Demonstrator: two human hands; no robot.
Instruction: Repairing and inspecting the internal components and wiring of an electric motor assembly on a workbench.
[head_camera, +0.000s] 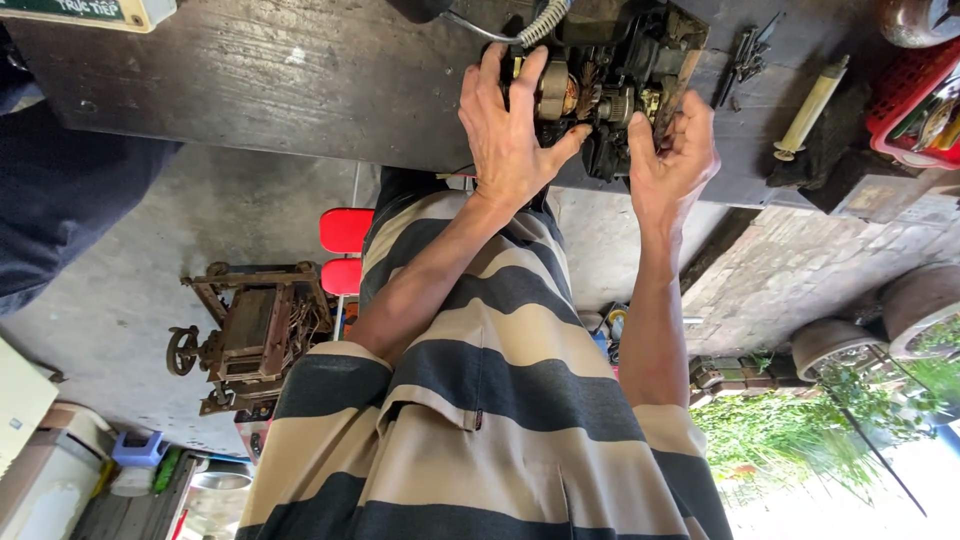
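The upper part of the dismantled motor assembly (600, 70) runs off the top edge, and the left hand (510, 125) covers its near side, so what the palm presses on cannot be told. The right hand (675, 150) hides the assembly's other edge behind its curled fingers. The red basket (915, 95) is cut by the right edge, its contents unreadable.

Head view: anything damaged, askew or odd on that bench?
The motor assembly between the left hand and right hand is opened up, its copper windings and gear bare. Loose dark screws lie beside it on the dark bench. A rusty machine frame sits on the floor. Nothing spilled.
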